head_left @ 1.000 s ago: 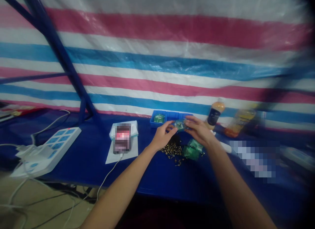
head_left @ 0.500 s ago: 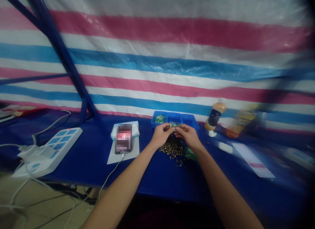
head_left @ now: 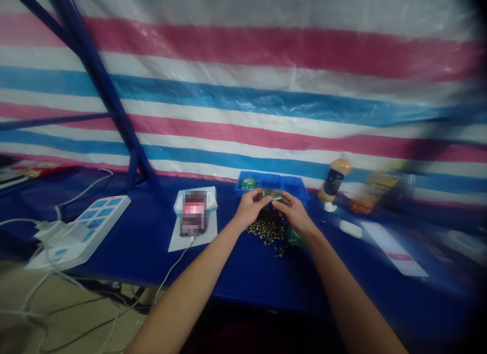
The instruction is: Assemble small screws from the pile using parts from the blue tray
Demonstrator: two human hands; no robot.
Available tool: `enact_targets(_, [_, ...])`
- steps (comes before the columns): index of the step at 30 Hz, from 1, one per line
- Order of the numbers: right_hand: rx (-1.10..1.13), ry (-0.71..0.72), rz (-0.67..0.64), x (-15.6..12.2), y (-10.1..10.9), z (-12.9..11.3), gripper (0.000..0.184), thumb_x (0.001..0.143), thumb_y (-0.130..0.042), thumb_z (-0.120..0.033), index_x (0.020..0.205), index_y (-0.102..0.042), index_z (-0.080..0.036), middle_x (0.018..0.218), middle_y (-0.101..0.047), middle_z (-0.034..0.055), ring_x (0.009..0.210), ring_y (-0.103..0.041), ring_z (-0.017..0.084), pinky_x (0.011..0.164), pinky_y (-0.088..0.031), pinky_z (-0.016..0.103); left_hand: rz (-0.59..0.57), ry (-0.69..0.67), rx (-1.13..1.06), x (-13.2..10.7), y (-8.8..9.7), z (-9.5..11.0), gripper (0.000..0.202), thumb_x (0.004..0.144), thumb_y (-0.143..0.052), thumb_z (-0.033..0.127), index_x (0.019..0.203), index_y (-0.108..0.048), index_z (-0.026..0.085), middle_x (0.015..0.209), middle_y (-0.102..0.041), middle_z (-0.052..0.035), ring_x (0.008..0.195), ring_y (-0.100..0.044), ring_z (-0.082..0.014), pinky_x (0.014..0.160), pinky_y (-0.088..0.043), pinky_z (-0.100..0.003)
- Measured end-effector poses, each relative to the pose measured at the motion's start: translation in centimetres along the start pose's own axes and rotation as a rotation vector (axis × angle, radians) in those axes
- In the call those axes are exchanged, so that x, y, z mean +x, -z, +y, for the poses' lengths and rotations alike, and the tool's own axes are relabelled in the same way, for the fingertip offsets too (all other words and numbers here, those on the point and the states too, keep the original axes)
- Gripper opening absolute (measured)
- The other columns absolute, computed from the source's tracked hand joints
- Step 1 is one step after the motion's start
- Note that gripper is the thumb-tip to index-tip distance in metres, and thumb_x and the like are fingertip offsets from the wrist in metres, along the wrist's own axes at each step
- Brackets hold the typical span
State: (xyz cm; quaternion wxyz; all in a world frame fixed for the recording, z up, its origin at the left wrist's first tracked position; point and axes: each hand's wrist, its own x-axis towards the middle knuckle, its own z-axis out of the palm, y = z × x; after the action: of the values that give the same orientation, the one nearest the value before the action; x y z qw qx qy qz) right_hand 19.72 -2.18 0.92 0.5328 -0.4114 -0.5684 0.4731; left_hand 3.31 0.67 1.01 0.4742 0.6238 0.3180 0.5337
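Note:
My left hand (head_left: 250, 208) and my right hand (head_left: 292, 210) meet over the table, fingers closed on opposite ends of a small clear plastic bag (head_left: 272, 193). What the bag holds is too small to make out. Below the hands lies a heap of brass-coloured screws (head_left: 267, 231), some loose toward the front. A green packet (head_left: 294, 237) rests beside the heap, partly behind my right wrist. Just beyond the hands stand joined blue bins (head_left: 297, 187); a green packet (head_left: 249, 182) is in the left one.
A phone (head_left: 193, 214) on a cable lies on a white pack at left, near a power strip (head_left: 91, 227). To the right stand two drink bottles (head_left: 335, 179), a white case (head_left: 350, 228) and a white card (head_left: 393, 247). A blue metal frame (head_left: 102, 85) rises at left.
The view has shifted slightly, moving everything a little to the right. Both hands stay together on the bag, which now looks tilted and spread a little differently between the fingers.

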Motion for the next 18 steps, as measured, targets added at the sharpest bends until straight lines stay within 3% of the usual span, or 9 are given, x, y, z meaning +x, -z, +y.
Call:
enact_targets(4, [-0.057,0.001,0.096,0.17,0.16,0.28,0.034,0.073,-0.071,-0.050,0.082,-0.069,-0.018,0.071,-0.063,0.0016,0.060,-0.051,0.012,0.051,-0.035,0.023,0.006,0.087,-0.125,0.02,-0.04,-0.36,0.037,0.075,-0.074,0.031,0.108,-0.065,0.017,0.095,-0.071,-0.0051,0.085,-0.065,-0.0175,0.077,-0.047,-0.029])
enact_targets(7, [0.023,0.025,0.139,0.31,0.31,0.42,0.034,0.072,-0.073,-0.049,0.085,-0.067,-0.019,0.074,-0.063,0.0009,0.062,-0.053,0.012,0.052,-0.036,0.022,-0.029,0.141,-0.097,-0.10,-0.05,-0.53,0.036,0.072,-0.076,0.030,0.104,-0.065,0.017,0.088,-0.070,-0.0034,0.076,-0.063,-0.0146,0.068,-0.046,-0.026])
enact_targets(11, [0.032,-0.030,0.089,0.19,0.12,0.27,0.045,0.070,-0.075,-0.047,0.105,-0.065,-0.020,0.077,-0.063,-0.0004,0.063,-0.054,0.012,0.051,-0.038,0.022,-0.040,0.163,-0.151,-0.17,-0.18,-0.84,0.038,0.069,-0.078,0.032,0.101,-0.063,0.016,0.082,-0.066,-0.0017,0.063,-0.057,-0.0104,0.054,-0.041,-0.022])
enact_targets(15, [-0.084,-0.015,0.051,-0.12,-0.10,-0.15,0.039,0.076,-0.069,-0.050,0.096,-0.068,-0.017,0.069,-0.061,-0.0002,0.060,-0.052,0.012,0.053,-0.037,0.023,-0.049,0.197,-0.253,-0.22,-0.36,-0.73,0.040,0.067,-0.080,0.031,0.099,-0.062,0.016,0.089,-0.065,-0.0032,0.073,-0.061,-0.0129,0.062,-0.048,-0.024])
enact_targets(18, [-0.101,0.030,0.072,-0.14,-0.04,-0.23,0.037,0.076,-0.069,-0.050,0.091,-0.068,-0.016,0.066,-0.061,-0.0001,0.059,-0.051,0.012,0.055,-0.038,0.024,-0.057,0.199,-0.257,-0.28,-0.37,-0.38,0.034,0.069,-0.079,0.034,0.091,-0.061,0.016,0.084,-0.064,-0.0011,0.075,-0.061,-0.0128,0.067,-0.048,-0.026])
